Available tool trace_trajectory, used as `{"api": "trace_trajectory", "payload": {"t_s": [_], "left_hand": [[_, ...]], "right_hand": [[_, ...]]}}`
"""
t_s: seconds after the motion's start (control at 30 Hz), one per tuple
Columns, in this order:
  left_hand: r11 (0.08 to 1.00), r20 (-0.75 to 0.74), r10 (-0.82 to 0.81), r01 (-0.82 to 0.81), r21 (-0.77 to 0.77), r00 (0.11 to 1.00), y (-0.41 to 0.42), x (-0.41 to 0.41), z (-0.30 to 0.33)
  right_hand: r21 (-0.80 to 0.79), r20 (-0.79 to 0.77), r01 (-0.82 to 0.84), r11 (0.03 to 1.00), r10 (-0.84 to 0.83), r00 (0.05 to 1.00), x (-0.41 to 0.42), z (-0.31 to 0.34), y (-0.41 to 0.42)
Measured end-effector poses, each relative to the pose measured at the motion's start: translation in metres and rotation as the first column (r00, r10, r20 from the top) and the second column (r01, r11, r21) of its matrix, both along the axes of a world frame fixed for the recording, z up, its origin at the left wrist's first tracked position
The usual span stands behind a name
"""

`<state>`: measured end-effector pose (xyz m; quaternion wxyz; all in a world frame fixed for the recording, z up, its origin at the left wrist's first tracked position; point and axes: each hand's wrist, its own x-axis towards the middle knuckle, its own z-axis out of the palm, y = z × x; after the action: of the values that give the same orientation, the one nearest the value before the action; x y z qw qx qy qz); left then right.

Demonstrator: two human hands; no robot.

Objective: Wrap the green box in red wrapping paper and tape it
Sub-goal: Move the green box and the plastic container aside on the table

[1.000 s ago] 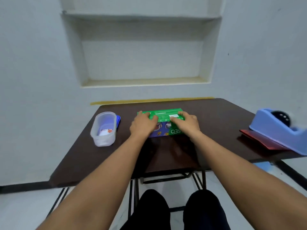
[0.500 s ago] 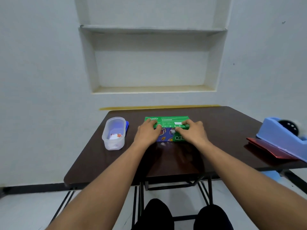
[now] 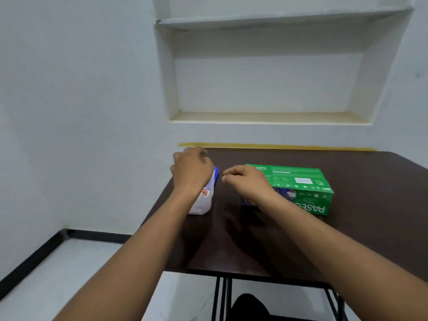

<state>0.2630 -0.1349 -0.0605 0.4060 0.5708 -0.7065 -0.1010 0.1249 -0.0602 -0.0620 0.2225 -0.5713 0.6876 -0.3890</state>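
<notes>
Wall: pale, with a niche (image 3: 268,72) in the upper middle of the frame.
Tabletop (image 3: 347,239): dark brown, filling the right centre.
Box (image 3: 298,181): green, lying flat on the tabletop right of centre, unwrapped.
Tub (image 3: 203,200): clear plastic, at the tabletop's left edge, partly hidden.
Left hand (image 3: 192,171): over the tub; the grip cannot be told.
Right hand (image 3: 247,181): between tub and box, fingers loosely curled, grip empty.
</notes>
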Motion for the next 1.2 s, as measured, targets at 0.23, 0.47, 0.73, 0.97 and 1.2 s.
{"api": "trace_trajectory", "payload": {"t_s": [0.23, 0.47, 0.73, 0.97, 1.2], "left_hand": [[0.764, -0.398, 0.028, 0.237, 0.601, 0.917, -0.057, 0.043, -0.022], [0.774, -0.243, 0.039, 0.124, 0.621, 0.969, -0.100, 0.020, -0.034], [0.775, -0.238, 0.069, 0.098, 0.624, 0.969, -0.146, 0.011, -0.020], [0.974, -0.035, -0.031, 0.038, 0.223, 0.999, -0.155, 0.001, -0.005], [0.781, -0.054, -0.600, 0.599, 0.176, 0.798, -0.090, -0.069, 0.024]], "right_hand": [[0.299, 0.075, -0.013, 0.954, -0.010, 0.997, 0.036, -0.013, -0.077], [0.299, 0.171, 0.164, 0.940, -0.222, 0.960, 0.043, -0.029, -0.123], [0.331, 0.151, 0.097, 0.939, -0.154, 0.976, 0.040, -0.014, -0.173], [0.201, -0.153, 0.036, 0.979, -0.005, 0.988, 0.022, 0.013, -0.144], [0.253, -0.643, 0.287, 0.924, -0.061, 0.763, -0.025, 0.058, -0.021]]}}
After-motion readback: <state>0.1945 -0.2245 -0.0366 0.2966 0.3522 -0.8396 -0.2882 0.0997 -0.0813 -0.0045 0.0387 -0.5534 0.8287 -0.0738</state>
